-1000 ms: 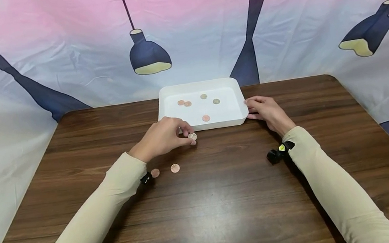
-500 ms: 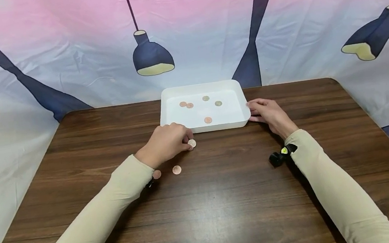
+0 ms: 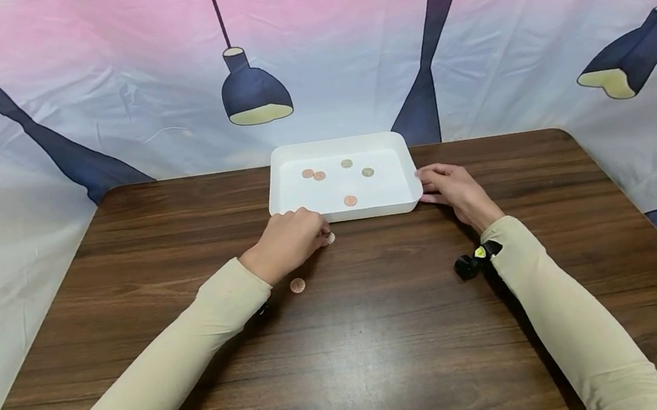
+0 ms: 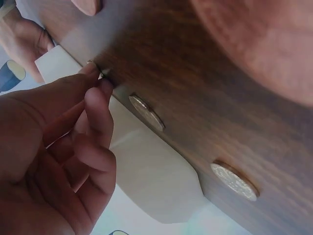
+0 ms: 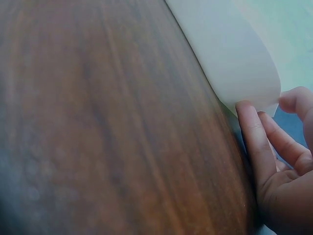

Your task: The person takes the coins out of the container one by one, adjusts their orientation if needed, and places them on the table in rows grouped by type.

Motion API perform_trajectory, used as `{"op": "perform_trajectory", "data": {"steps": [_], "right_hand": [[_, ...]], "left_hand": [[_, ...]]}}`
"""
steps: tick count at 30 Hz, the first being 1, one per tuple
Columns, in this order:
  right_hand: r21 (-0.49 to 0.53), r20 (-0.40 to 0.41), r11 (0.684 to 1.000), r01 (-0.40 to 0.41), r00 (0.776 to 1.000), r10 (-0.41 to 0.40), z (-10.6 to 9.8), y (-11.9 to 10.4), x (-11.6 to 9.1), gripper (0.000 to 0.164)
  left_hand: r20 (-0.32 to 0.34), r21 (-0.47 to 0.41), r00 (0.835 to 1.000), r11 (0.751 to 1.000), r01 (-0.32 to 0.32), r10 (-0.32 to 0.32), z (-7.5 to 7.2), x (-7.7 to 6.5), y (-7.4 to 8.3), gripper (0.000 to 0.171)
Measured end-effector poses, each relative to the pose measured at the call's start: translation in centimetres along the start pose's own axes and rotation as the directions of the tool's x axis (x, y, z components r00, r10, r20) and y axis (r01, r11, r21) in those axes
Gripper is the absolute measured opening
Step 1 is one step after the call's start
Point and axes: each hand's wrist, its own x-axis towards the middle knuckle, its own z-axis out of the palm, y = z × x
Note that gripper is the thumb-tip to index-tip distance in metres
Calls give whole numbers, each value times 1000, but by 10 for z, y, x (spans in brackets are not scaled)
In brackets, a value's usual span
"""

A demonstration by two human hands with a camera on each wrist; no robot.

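Observation:
My left hand [image 3: 292,240] is just in front of the white tray [image 3: 375,211], its thumb and finger pinching a silver coin [image 3: 331,238] low over the table. Seen from the left wrist, two more silver coins, one nearer [image 4: 146,112] and one farther along [image 4: 234,180], lie on the wood beside the tray wall; the hand hides them from the head view. My right hand [image 3: 456,193] grips the tray's right end, with fingers [image 5: 254,137] against the outer wall and a digit at the rim. A copper coin [image 3: 297,285] lies near the left wrist.
Inside the tray are three copper coins, one towards the front [image 3: 350,201], and two duller coins, one at the right [image 3: 367,172]. Another copper coin [image 4: 264,44] looms close in the left wrist view. A patterned cloth [image 3: 323,62] hangs behind the brown table [image 3: 345,340].
The left hand has dipped towards the table and shifted slightly right with the silver coin between its fingertips. Its sleeve now mostly covers one copper coin. The right hand stays on the tray.

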Motion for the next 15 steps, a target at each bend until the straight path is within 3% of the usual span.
{"op": "perform_trajectory", "data": {"steps": [7,15], "right_hand": [[-2,3,1000,-8,1000,8,1,2,1,48],[-2,5,1000,2,1000,-2,0,1,0,49]], "left_hand": [[58,-94,998,995,12,-7,-6,0,-6,10],[48,-258,998,964,57,-46,-34,13,-12,16]]}}
